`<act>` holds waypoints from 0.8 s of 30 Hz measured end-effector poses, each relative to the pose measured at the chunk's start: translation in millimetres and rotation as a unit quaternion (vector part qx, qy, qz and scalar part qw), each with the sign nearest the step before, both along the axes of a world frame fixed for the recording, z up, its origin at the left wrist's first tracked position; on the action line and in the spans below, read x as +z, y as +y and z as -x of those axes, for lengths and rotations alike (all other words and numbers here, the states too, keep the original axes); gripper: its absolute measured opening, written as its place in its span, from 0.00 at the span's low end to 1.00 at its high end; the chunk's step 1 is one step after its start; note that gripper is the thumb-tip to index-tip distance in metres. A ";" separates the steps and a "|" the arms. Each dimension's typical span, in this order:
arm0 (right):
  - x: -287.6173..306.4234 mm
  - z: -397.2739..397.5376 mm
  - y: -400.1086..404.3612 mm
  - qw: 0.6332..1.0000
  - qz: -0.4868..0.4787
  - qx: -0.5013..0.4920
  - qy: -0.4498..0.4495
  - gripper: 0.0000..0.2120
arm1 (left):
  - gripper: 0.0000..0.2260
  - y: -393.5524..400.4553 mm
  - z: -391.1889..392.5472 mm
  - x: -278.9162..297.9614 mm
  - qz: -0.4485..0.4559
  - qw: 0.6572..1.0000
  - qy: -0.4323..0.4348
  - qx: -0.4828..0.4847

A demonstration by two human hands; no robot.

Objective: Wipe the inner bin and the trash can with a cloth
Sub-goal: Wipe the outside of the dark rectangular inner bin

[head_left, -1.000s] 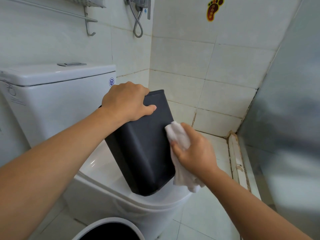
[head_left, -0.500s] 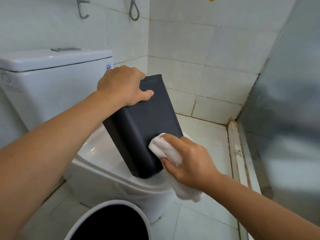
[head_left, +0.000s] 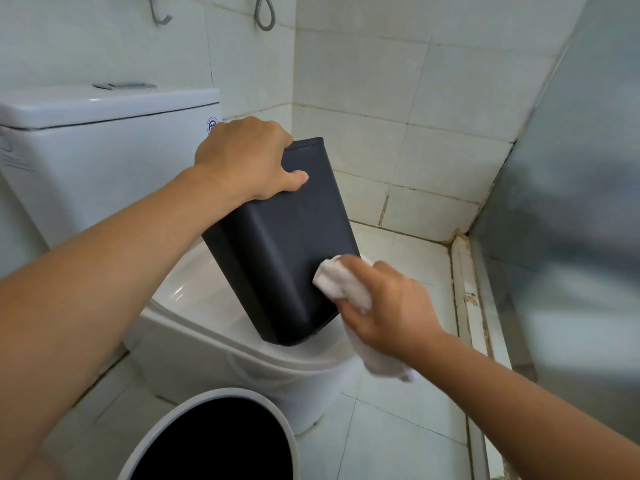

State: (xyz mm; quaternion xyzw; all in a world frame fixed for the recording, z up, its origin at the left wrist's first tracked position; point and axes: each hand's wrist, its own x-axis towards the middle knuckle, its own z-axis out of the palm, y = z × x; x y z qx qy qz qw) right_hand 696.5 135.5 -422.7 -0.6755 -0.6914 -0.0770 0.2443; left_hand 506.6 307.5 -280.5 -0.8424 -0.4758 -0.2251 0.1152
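Note:
The black inner bin (head_left: 277, 244) stands tilted on the closed toilet lid (head_left: 194, 292), its base on the lid's front. My left hand (head_left: 246, 157) grips the bin's upper edge, thumb on the near face. My right hand (head_left: 388, 306) holds a crumpled white cloth (head_left: 337, 282) and presses it against the bin's lower right side; a tail of the cloth hangs below my wrist. The white round trash can (head_left: 214, 434) with a dark inside stands on the floor at the bottom edge, partly cut off.
The white toilet tank (head_left: 104, 140) is behind the bin at left. Tiled walls meet in a corner behind, with a hose loop (head_left: 265, 12) and a hook above. A frosted glass partition (head_left: 571, 202) and its raised sill (head_left: 464, 289) run along the right.
My right hand with the cloth has moved down the bin's right side, from the middle to near the base. The left hand keeps its hold on the top.

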 end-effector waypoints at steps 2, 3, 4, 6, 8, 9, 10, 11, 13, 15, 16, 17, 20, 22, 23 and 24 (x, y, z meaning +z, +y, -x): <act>5.8 -8.1 10.8 0.998 0.008 -0.055 0.020 0.21 | 0.21 -2.2 0.0 0.8 0.002 1.000 0.002 0.004; 6.6 -6.6 9.9 0.998 0.002 -0.057 0.016 0.21 | 0.21 -2.3 0.6 0.2 0.003 1.000 0.000 0.007; 6.3 -1.1 4.8 0.999 -0.003 -0.041 0.001 0.21 | 0.21 -1.8 1.3 0.1 0.004 1.000 -0.001 0.010; 1.3 12.9 -12.7 0.999 0.006 0.026 -0.036 0.22 | 0.21 -1.3 1.6 -0.7 0.006 1.000 -0.002 0.012; -1.1 12.5 -17.7 0.998 0.018 0.037 -0.053 0.21 | 0.21 -1.3 0.9 -0.6 0.005 1.000 0.001 0.006; 1.1 7.1 -11.7 0.999 0.018 0.008 -0.048 0.21 | 0.21 -1.8 0.4 -0.5 0.005 1.000 0.002 0.003; 5.0 1.0 -4.5 0.999 0.020 -0.029 -0.034 0.20 | 0.22 -2.3 0.1 -0.2 0.006 1.000 0.002 0.003; 7.7 -3.4 0.5 0.998 0.025 -0.057 -0.026 0.20 | 0.22 -2.9 0.4 0.2 0.006 1.000 0.000 0.005; 8.6 0.7 -2.2 0.997 0.018 -0.054 -0.046 0.18 | 0.21 -2.9 2.0 0.0 0.008 1.000 -0.007 0.011; 6.0 14.4 -16.4 0.997 0.028 0.008 -0.068 0.18 | 0.21 -2.9 2.5 -0.1 0.011 1.000 -0.009 0.013; 4.4 16.1 -21.0 0.996 0.040 0.024 -0.071 0.18 | 0.21 -2.9 2.3 -0.4 0.013 1.000 -0.011 0.013; 4.7 13.0 -19.1 0.996 0.042 0.018 -0.070 0.18 | 0.21 -3.1 2.0 -0.6 0.015 1.000 -0.012 0.012; 10.0 -2.3 -2.1 0.996 0.032 -0.058 -0.065 0.18 | 0.21 -4.5 2.5 0.7 0.015 1.000 -0.014 0.011; 9.1 2.1 -3.6 0.995 0.018 -0.051 -0.088 0.18 | 0.21 -3.7 4.7 1.1 0.015 1.000 -0.013 0.017; 7.5 8.6 -9.4 0.995 0.017 -0.023 -0.095 0.18 | 0.21 -3.0 5.6 1.3 0.016 1.000 -0.013 0.018; 5.3 15.2 -17.1 0.995 0.024 0.007 -0.095 0.18 | 0.21 -3.0 5.6 0.9 0.018 1.000 -0.013 0.017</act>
